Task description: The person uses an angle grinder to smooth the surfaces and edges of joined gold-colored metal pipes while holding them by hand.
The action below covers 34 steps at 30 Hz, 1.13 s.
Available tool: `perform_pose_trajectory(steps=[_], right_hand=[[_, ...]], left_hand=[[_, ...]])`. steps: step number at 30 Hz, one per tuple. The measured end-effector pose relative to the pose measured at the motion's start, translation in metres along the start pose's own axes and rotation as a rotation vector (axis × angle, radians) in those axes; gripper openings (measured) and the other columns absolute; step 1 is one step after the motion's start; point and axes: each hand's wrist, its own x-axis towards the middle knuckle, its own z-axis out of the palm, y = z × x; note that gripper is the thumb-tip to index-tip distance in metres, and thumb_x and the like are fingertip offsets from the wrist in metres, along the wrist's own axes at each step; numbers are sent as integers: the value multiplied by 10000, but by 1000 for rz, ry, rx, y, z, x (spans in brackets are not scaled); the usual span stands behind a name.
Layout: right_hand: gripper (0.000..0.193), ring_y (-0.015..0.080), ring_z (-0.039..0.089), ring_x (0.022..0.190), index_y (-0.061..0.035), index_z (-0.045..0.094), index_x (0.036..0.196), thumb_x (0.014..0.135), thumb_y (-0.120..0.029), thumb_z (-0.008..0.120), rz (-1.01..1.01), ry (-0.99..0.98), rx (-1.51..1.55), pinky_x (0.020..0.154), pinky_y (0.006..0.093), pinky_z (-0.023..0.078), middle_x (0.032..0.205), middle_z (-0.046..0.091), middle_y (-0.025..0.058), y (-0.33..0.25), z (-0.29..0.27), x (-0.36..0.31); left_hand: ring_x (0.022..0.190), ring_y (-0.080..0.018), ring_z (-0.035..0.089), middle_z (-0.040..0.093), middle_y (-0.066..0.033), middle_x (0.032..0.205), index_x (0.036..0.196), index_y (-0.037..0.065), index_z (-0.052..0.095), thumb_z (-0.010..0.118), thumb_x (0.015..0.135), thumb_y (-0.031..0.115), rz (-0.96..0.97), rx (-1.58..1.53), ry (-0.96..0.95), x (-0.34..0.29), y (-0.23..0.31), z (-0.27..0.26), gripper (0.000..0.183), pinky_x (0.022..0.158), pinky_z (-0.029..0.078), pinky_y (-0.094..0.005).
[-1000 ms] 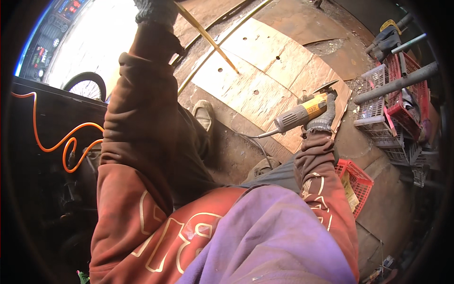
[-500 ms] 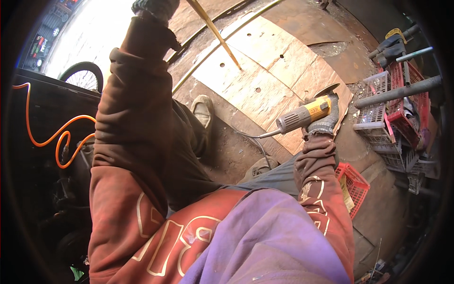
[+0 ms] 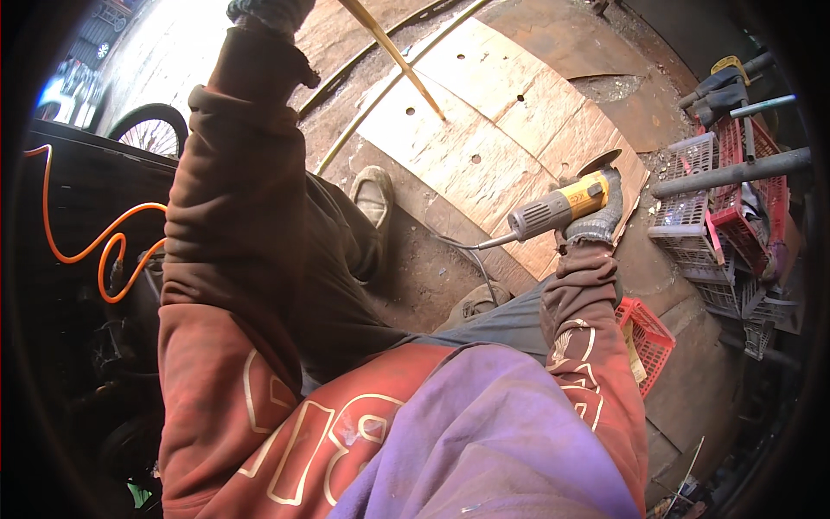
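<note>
My right hand (image 3: 596, 221), in a grey glove, is wrapped round the head end of a yellow and grey angle grinder (image 3: 562, 209). The grinder's dark disc (image 3: 600, 162) stands out on the far side, over a flattened cardboard sheet (image 3: 484, 104). From its rear end a cord (image 3: 493, 243) hangs toward my shoes. My left hand (image 3: 272, 12), also gloved, reaches out to the upper edge, where its fingers are cut off. To the right of it, a brassy rod (image 3: 389, 50) slants down, its lower end over the cardboard. Whether my left hand touches the rod cannot be seen.
A long thin strip (image 3: 363, 118) runs along the cardboard's left side. Stacked plastic crates (image 3: 683, 195) and metal pipes (image 3: 735, 176) crowd the right. A red basket (image 3: 654, 346) stands by my right arm. An orange hose (image 3: 78, 258) and a spoked wheel (image 3: 149, 130) are at left.
My left hand has shifted slightly left and up, further past the upper edge. The grinder stays in my right hand, almost unmoved; the whole view has shifted a little.
</note>
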Motion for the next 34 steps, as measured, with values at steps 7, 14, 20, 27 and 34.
perform_pose_trajectory(steps=[7,14,20,27,34], right_hand=[[610,357,632,693,-41,541,1133,845,-570,641,5,10,-6,695,565,576,864,610,166,-2,2,-3],[601,339,637,718,-42,541,1139,826,-539,669,-39,2,-15,706,555,576,884,602,152,-1,-1,1],[626,341,641,746,-39,530,1178,826,-538,666,-8,54,-3,714,556,578,912,599,159,-1,0,-1],[628,360,640,730,-42,521,1194,866,-568,627,-8,-3,-12,711,568,578,930,612,181,-1,-2,0],[609,375,654,759,-62,519,1209,898,-583,580,32,-4,-32,716,588,573,945,629,187,-2,-2,1]], left_hand=[[738,-154,622,637,-47,852,1203,90,657,625,973,327,16,15,65,-6,4,8,332,576,563,-322],[764,-163,642,656,-60,891,1216,88,655,644,964,323,-48,-47,23,3,-2,2,344,558,572,-338],[756,-164,643,652,-50,851,1198,92,668,659,954,323,-83,7,60,3,0,0,335,566,570,-345],[756,-161,641,653,-40,853,1180,107,678,673,945,319,-97,-21,141,3,-2,-4,317,597,569,-362],[770,-161,644,673,-41,906,1184,110,676,679,941,323,14,-28,117,-4,-4,-2,323,600,569,-363]])
